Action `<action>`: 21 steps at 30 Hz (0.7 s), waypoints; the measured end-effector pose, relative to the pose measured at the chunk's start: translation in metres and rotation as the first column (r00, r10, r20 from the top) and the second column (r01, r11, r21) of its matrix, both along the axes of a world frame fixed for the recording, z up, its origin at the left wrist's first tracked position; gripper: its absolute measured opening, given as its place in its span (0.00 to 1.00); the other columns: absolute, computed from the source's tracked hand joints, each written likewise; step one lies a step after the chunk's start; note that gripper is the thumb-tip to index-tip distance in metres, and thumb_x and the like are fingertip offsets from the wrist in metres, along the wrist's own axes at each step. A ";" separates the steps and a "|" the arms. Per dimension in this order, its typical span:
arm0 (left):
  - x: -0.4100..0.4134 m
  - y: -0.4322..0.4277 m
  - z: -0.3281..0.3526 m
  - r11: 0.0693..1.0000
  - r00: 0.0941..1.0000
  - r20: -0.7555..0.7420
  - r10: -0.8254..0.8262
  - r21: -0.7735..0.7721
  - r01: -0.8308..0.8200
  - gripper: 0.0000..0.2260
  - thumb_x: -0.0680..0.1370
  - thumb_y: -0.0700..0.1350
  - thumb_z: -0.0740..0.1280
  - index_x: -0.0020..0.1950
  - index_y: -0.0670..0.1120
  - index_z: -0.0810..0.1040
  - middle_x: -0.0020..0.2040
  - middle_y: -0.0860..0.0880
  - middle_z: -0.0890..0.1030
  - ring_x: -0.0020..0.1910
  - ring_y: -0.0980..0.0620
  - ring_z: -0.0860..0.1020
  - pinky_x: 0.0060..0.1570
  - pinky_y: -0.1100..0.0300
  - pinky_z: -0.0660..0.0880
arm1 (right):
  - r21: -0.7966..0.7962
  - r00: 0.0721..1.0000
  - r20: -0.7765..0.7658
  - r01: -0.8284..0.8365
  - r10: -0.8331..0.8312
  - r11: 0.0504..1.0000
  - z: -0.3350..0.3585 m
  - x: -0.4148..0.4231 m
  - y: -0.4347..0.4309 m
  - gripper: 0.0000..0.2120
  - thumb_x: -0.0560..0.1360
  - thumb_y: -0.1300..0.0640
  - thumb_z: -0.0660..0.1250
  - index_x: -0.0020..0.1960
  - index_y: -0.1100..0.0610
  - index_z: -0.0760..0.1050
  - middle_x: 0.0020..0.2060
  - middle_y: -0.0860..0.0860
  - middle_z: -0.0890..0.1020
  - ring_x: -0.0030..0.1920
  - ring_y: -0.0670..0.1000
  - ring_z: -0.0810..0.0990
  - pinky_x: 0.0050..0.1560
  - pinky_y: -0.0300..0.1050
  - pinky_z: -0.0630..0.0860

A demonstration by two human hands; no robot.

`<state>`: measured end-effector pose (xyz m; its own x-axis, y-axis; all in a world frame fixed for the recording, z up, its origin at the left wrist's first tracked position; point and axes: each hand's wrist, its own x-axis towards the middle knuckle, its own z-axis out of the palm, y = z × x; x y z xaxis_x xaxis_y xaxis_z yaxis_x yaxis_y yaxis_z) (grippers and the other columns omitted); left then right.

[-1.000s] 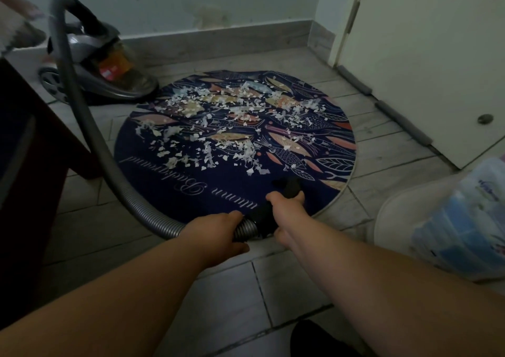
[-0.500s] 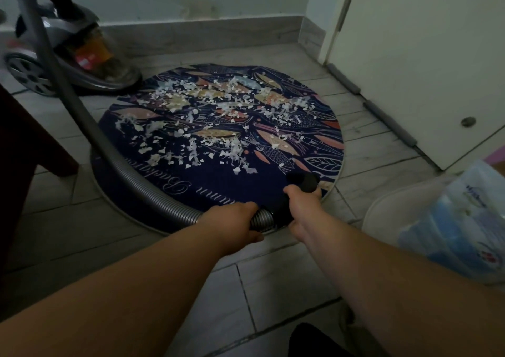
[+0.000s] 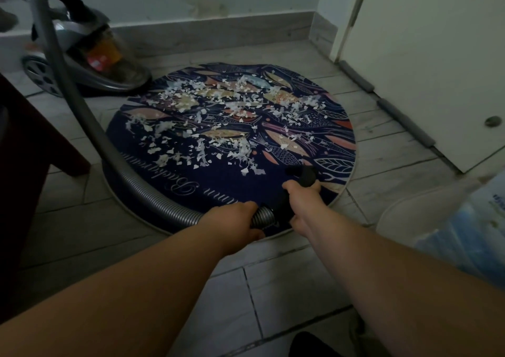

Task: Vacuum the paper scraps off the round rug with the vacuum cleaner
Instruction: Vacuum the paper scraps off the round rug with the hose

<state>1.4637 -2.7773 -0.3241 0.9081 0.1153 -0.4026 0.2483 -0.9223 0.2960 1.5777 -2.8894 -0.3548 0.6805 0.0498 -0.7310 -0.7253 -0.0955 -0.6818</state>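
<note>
Wrapped round the ribbed grey hose with the left hand, fingers curled under it right where the ribbing meets the black end piece. Clasped just beyond, on the black nozzle tube, with the right hand, fingers closed about it and hidden behind the back of the hand. Long axis of that tube running from near to far and leaning a little right, its dark tip pointing away over the near right part of the round rug; touching the pile or held just above it, impossible to tell. Just beyond the tip, white paper scraps, strewn thickly across the middle and far half of the dark blue, fish-patterned rug. From the left hand outward, hose lying along the rug's near left edge, then rising in a tall arch to the vacuum cleaner, parked far left against the wall and just beside the rug. To the right, a pale door; near right, a blue-and-white plastic bag; at the left edge, dark furniture, all on grey floor tiles.
</note>
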 end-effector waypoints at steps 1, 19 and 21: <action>-0.001 0.002 0.000 1.000 1.000 -0.004 0.008 0.000 -0.008 0.21 0.75 0.58 0.66 0.64 0.50 0.69 0.60 0.50 0.75 0.56 0.49 0.75 0.57 0.51 0.72 | 0.001 1.000 0.001 -0.007 0.007 1.000 0.000 -0.001 0.003 0.43 0.76 0.56 0.67 0.78 0.35 0.43 0.64 0.58 0.73 0.56 0.61 0.78 0.57 0.65 0.78; -0.057 0.049 0.019 0.988 0.989 -0.072 0.132 0.084 -0.126 0.20 0.75 0.58 0.66 0.62 0.50 0.68 0.56 0.49 0.76 0.53 0.49 0.75 0.52 0.55 0.73 | 0.048 0.981 -0.044 -0.186 0.188 0.981 0.001 -0.043 0.069 0.46 0.75 0.54 0.68 0.79 0.38 0.39 0.63 0.58 0.73 0.57 0.61 0.78 0.61 0.63 0.77; -0.060 0.052 0.019 0.987 0.988 -0.055 0.143 0.088 -0.138 0.22 0.75 0.58 0.66 0.64 0.50 0.66 0.56 0.48 0.77 0.53 0.49 0.76 0.53 0.54 0.73 | 0.051 0.980 -0.038 -0.192 0.194 0.980 -0.001 -0.044 0.074 0.46 0.75 0.53 0.69 0.79 0.38 0.41 0.63 0.58 0.73 0.57 0.61 0.78 0.61 0.63 0.76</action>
